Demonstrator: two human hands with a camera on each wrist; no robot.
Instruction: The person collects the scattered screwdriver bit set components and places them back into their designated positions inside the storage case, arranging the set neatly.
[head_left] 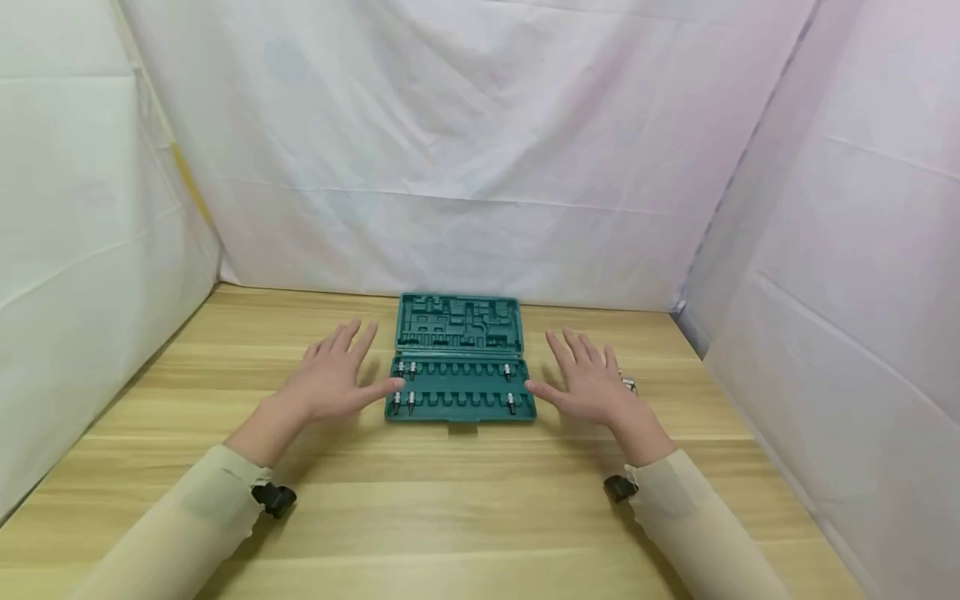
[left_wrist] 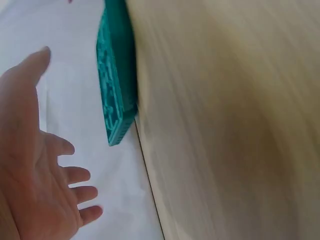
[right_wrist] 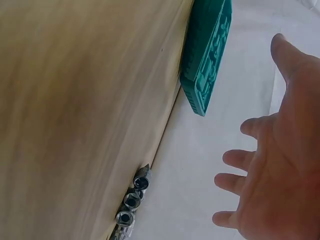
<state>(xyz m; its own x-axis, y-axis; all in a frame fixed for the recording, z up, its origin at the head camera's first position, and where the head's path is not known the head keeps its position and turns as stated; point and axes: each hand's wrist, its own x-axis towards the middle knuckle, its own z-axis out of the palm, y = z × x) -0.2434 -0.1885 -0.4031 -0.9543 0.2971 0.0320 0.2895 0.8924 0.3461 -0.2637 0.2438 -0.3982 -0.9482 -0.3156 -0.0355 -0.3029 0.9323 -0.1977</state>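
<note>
An open green plastic tool case lies on the table, its moulded lid tipped back. Metal bit sockets stand in slots at its left end, and others at its right end; the middle slots hold nothing. My left hand hovers to the left of the case, fingers spread, thumb at its edge. On the other side my right hand is spread likewise, holding nothing. Beyond the right hand, several shiny metal sockets lie on the table, mostly hidden by that hand in the head view.
The wooden table is bounded by white cloth at the back, left and right. A black strap device sits at the left wrist, another at the right.
</note>
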